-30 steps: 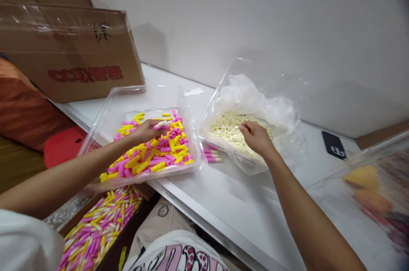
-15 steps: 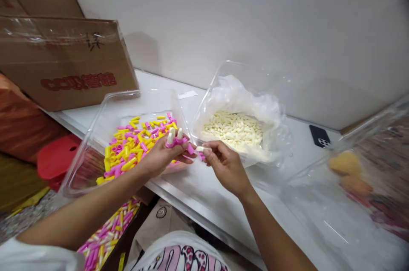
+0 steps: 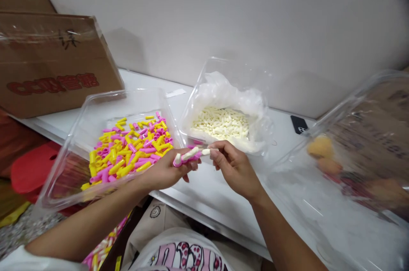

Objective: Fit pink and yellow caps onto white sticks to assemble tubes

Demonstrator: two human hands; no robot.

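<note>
By the near-right corner of the tub (image 3: 128,101), I have the left hand (image 3: 168,171) clasping pink tubes (image 3: 195,155) and the right hand (image 3: 232,168) pinching a white stick (image 3: 206,151), which could snap if squeezed crookedly.

White pink-printed shirt (image 3: 188,250), beige trousers (image 3: 159,223)

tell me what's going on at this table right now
A person is handling small pieces with bare hands over a white table. The left hand holds a few pink tubes with white ends showing, and the right hand pinches a white stick at or very near a tube's end. A clear tub of pink and yellow tubes stands on the left; another tub behind the hands holds pale sticks.
</note>
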